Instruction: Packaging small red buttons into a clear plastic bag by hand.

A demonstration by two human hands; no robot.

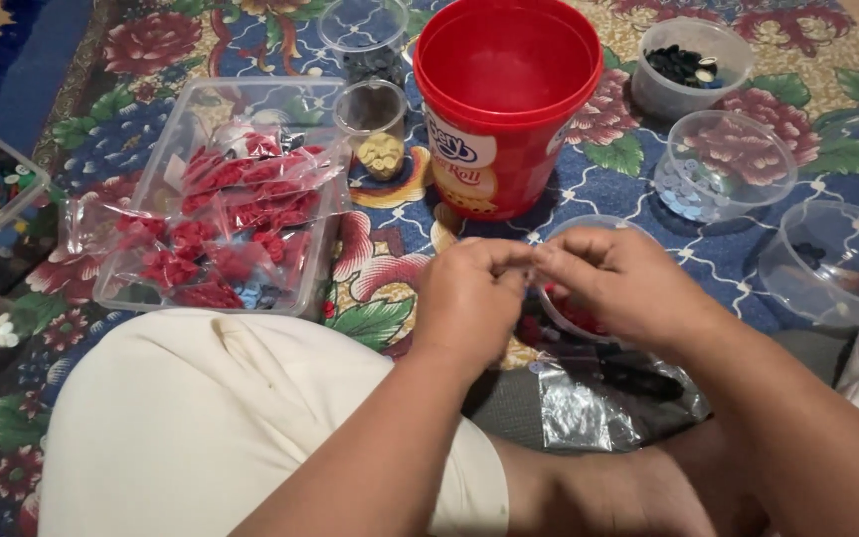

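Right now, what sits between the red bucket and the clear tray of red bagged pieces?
In the head view, a small clear cup holding cream-coloured pieces stands between the red bucket and the clear tray.

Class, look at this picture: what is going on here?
A person sitting on a flowered rug has the left hand and right hand pinched together above a clear bowl of red pieces; what they pinch is hidden. A red bucket stands behind, and a clear tray of bagged red pieces lies to the left.
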